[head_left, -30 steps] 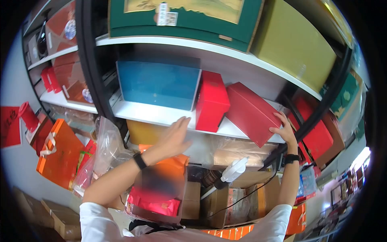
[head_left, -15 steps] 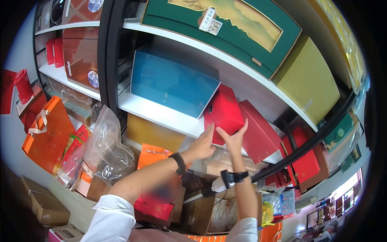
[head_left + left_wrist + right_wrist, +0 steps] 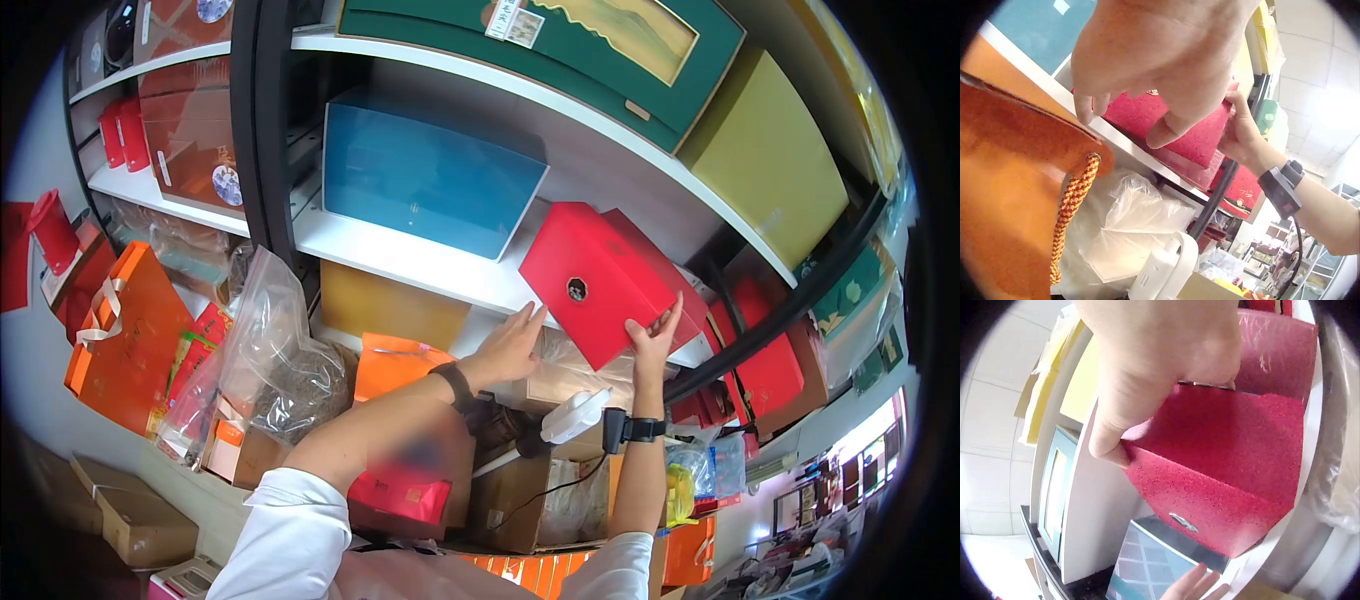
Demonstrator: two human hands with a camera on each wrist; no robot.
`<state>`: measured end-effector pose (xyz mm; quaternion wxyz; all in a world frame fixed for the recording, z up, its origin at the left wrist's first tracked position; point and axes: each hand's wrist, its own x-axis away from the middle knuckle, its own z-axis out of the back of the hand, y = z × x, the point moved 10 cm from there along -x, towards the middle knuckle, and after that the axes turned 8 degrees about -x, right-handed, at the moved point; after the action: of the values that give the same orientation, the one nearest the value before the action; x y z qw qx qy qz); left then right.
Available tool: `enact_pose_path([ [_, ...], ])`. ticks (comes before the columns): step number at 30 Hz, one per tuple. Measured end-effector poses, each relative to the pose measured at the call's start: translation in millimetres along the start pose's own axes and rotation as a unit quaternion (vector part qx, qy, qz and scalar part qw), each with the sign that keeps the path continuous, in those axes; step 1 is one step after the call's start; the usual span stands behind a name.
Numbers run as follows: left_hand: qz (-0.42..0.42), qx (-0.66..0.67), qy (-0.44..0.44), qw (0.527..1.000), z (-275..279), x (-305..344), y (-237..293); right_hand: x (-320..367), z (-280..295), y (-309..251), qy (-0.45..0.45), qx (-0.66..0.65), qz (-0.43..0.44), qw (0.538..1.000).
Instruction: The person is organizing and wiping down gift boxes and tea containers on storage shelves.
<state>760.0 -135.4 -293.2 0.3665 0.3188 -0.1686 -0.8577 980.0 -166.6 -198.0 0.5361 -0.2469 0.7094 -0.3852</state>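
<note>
Shelf [image 3: 400,256], white, red box [image 3: 602,318] at its edge; pale floor [image 3: 215,490], brown carton [image 3: 150,532].

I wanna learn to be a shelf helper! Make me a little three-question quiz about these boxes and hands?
1. Which hand grips the bright red box?
A) left
B) right
C) neither

2. True or false: the blue box lies on the floor.

3. Fill in the colour: the big box with the gold panel is ____.

Key:
1. B, the right hand.
2. False; the blue box is on a white shelf.
3. Green.
</note>
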Motion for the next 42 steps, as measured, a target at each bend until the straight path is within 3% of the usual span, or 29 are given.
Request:
enact_pose_path([
  [3,0.023,0.010,0.027,0.999,5,0,-8,7,33,-9,0.028,-0.031,0.032,0.999],
  [8,0.056,0.040,0.169,0.983,46,1,-20,31,41,-28,0.028,-0.165,0.020,0.986],
  [10,0.023,0.182,0.146,0.972,72,0,-11,34,22,-28,-0.013,-0.197,0.004,0.980],
  [11,0.008,0.251,0.131,0.959,85,4,-4,36,11,-26,-0.032,-0.214,-0.003,0.976],
  [12,0.087,0.260,0.151,0.950,96,17,-17,37,-3,-20,-0.034,-0.212,-0.025,0.976],
  [15,0.091,0.308,0.186,0.928,138,38,-49,31,-78,-36,-0.066,-0.223,-0.019,0.972],
  [17,0.084,0.272,0.244,0.927,172,56,-78,20,-123,-24,-0.108,-0.251,-0.024,0.962],
  [19,0.119,0.273,0.247,0.922,202,75,-96,13,-165,-12,-0.133,-0.250,-0.020,0.959],
  [24,0.108,0.247,0.289,0.918,251,103,-134,6,-254,3,-0.216,-0.291,-0.042,0.931],
  [26,0.084,0.260,0.307,0.912,256,106,-156,7,-269,16,-0.217,-0.258,-0.054,0.940],
  [28,0.103,0.191,0.305,0.927,262,112,-159,10,-278,34,-0.213,-0.229,-0.059,0.948],
  [31,0.110,0.123,0.294,0.941,262,117,-167,12,-257,52,-0.168,0.037,0.057,0.983],
  [32,0.123,0.117,0.285,0.943,261,117,-168,13,-251,65,-0.160,0.061,0.057,0.984],
  [35,0.136,0.104,0.274,0.946,249,114,-193,23,-253,97,-0.198,0.049,-0.038,0.978],
  [38,0.142,0.103,0.273,0.946,237,111,-225,27,-258,111,-0.183,-0.016,-0.062,0.981],
  [42,0.136,0.103,0.271,0.947,236,108,-235,26,-259,104,-0.166,0.011,-0.030,0.986],
])
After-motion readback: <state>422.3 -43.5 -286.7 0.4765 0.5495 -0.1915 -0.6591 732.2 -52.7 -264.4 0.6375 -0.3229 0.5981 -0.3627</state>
